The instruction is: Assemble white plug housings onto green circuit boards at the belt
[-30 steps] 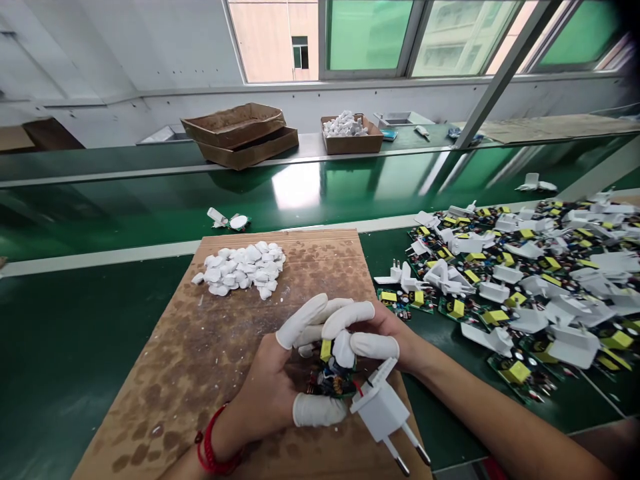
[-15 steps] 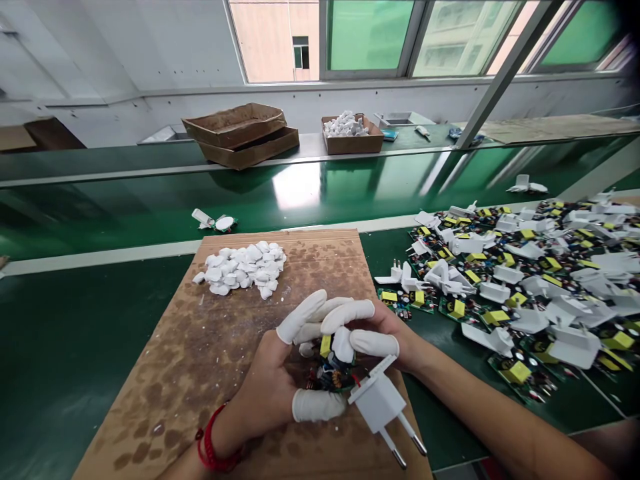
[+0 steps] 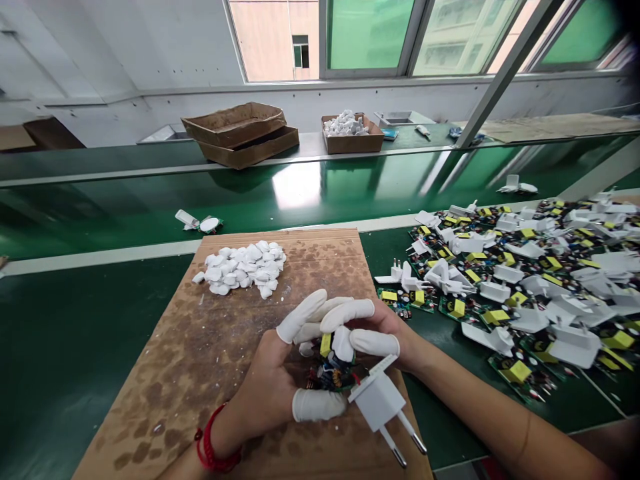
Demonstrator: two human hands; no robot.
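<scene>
Fingers closed around circuit board above stained cardboard

Both hands were curled tightly together near the near edge of a stained cardboard sheet. The circuit board, marked by a yellow block, was held between the left hand and the right hand, and white finger cots were worn on the fingertips. A white plug housing was seen just below the board, against the right hand, with its two metal pins pointed toward the near right corner of the sheet. Whether it was gripped could not be told. A red cord bracelet was worn on the left wrist.

A pile of white plastic pieces was heaped near the sheet's far edge. The sheet was laid on a green belt bench, and beyond its right edge a spread of boards and white housings covered the bench's right end. A single housing and board were lying on a farther green belt. Stacked cardboard trays and a box of white pieces were placed on a far shelf, under a row of windows crossed by a metal strut.
</scene>
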